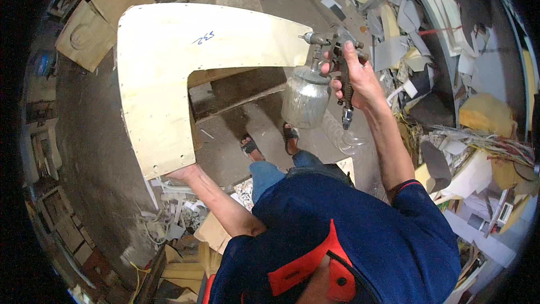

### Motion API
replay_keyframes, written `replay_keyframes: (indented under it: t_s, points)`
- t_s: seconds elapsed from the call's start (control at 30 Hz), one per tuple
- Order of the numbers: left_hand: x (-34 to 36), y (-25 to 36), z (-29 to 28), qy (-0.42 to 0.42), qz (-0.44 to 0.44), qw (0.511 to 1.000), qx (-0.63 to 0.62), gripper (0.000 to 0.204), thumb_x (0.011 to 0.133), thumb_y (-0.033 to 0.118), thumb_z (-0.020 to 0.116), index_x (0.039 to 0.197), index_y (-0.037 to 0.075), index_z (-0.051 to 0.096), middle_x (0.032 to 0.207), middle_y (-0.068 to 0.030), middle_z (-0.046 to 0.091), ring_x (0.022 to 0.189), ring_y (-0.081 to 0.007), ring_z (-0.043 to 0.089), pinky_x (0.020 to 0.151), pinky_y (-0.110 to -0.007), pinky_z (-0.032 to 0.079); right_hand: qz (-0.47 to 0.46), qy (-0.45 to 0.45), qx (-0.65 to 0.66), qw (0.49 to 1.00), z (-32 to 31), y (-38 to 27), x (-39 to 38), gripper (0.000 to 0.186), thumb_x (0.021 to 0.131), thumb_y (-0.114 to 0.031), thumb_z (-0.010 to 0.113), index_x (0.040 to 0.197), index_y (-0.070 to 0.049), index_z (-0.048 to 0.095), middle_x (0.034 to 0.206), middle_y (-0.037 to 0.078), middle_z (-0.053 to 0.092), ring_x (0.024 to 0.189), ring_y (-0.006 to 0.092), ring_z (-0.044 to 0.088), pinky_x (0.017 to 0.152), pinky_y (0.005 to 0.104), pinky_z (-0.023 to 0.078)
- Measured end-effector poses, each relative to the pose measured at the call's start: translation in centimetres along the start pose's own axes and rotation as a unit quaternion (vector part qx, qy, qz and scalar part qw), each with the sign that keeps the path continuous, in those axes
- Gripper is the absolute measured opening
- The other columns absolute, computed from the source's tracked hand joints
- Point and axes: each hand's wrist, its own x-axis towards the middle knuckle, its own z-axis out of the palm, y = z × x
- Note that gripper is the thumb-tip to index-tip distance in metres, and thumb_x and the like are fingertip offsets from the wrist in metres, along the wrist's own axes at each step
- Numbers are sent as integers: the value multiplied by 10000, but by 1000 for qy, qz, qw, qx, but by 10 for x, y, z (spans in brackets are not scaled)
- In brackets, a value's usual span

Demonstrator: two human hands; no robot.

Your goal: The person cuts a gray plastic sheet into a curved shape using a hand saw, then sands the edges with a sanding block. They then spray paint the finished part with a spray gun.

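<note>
Shirt: a dark blue shirt (360,236) with a red strap across it fills the lower middle, nearest the camera; both bare forearms reach up and away from it.
Panel: a large pale plywood panel (163,73), cut in a hooked shape with a broad top arm and a long leg, is held up over the concrete floor (95,152). The leg runs toward the person on their left; the top arm stretches right, its tip ending just beside the gun's nozzle. Small blue handwriting sits near the top.
Scrap heap: offcuts of foam, board and card (450,79) lie piled along the right.
Spray gun: a metal spray gun (332,50) with a silvery cup (305,97) hanging under it sits right of the panel, nozzle pointing left toward the panel's edge.
Right hand: the right hand (354,76) is wrapped closed around the gun's grip, fingers over the trigger.
Left hand: the left hand (185,173) clasps the bottom end of the leg from below; how the fingers lie behind the wood I cannot tell.
Feet: sandalled feet (270,142) stand below, between panel and gun.
</note>
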Motion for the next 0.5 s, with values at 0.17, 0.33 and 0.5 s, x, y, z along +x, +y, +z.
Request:
replay_keyframes:
  t_s: [0.17,0.33,0.5]
  points:
    - [-6,0,4,8,5,999,47,695,1021,555,326,1501,59,404,1519,-156,453,1321,-347,524,1081,-493,473,12,40,12,999,-24,20,8,620,989,-623,497,1097,-25,616,802,51,651,483,73,497,380,234,420]
    - [6,-6,-14,2,3,999,31,694,1015,567,332,1510,85,400,1535,-150,437,1345,-356,500,1101,-503,452,25,71,17,997,-43,35,14,603,983,-621,512,1078,-35,616,790,46,647,480,74,501,386,236,423]
    - [12,-12,-24,-13,6,999,37,706,1007,587,340,1516,101,397,1549,-143,422,1351,-359,494,1112,-506,437,45,94,22,994,-56,48,23,578,982,-618,516,1056,-51,599,778,32,633,477,72,499,389,234,423]
